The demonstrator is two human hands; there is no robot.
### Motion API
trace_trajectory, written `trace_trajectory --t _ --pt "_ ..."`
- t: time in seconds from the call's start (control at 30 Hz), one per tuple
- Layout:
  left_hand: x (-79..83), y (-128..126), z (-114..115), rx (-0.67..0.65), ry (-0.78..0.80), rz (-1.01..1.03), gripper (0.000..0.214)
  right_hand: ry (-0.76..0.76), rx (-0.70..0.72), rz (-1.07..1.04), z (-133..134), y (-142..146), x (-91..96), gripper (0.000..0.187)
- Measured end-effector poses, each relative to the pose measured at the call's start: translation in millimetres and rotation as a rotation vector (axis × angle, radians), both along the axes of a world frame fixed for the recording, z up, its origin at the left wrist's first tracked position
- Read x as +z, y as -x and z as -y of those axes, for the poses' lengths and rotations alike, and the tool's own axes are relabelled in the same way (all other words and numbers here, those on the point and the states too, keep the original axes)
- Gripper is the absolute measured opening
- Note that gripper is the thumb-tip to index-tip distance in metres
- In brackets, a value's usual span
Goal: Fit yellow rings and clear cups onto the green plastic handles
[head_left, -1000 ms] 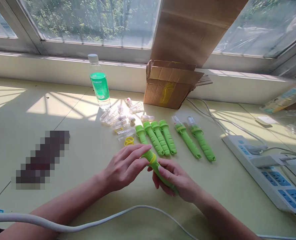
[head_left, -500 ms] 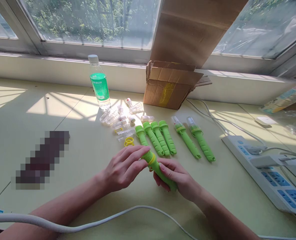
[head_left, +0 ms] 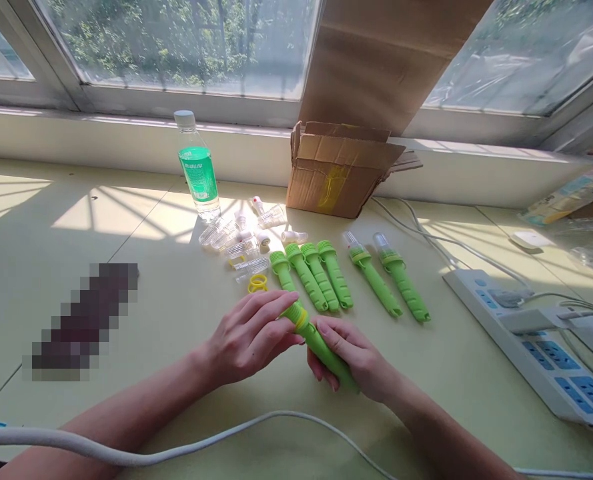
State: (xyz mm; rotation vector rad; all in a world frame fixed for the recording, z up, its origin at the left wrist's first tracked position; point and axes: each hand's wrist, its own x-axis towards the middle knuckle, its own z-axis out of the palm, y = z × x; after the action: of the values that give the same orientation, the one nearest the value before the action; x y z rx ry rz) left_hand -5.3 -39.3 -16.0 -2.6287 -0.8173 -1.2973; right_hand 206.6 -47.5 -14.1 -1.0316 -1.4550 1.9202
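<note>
My right hand [head_left: 349,350] is wrapped round a green ribbed plastic handle [head_left: 321,343], held slanted above the table. A yellow ring [head_left: 302,319] sits around its neck. The fingers of my left hand [head_left: 256,333] close on the handle's threaded upper end and partly cover it. Just beyond my left hand lie loose yellow rings [head_left: 257,283]. Several more green handles [head_left: 313,277] with bare threads rest side by side behind my hands. Two other handles [head_left: 401,287] to their right carry clear caps [head_left: 382,243].
Clear plastic caps [head_left: 251,269] and small white parts [head_left: 295,237] lie in a cluster. A water bottle [head_left: 199,173] and a cardboard box [head_left: 343,173] stand by the window. At right is a power strip [head_left: 531,353] with plugs; a white cable [head_left: 176,457] crosses the front. A blurred dark object [head_left: 86,317] lies left.
The lower end of the green handle has shifted slightly right and down in my right hand. My left fingers have moved a little on its neck. The other things stay put.
</note>
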Motion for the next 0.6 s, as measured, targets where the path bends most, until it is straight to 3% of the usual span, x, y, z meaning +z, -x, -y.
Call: trace_trajectory --t 0.13,0.37,0.6 --pt "-2.0 -1 0 -0.028 0.036 0.045 0.02 0.043 -0.017 0.007 0 0 -3.4 0.04" --pt "-8.4 -2 -5 0.023 0.242 0.271 0.018 0.045 -0.118 -0.011 -6 -3 -2.6 0.039" --pt "-11.1 0 -9 0.032 0.187 0.211 0.02 0.071 -0.113 -0.014 -7 -3 -3.6 0.039"
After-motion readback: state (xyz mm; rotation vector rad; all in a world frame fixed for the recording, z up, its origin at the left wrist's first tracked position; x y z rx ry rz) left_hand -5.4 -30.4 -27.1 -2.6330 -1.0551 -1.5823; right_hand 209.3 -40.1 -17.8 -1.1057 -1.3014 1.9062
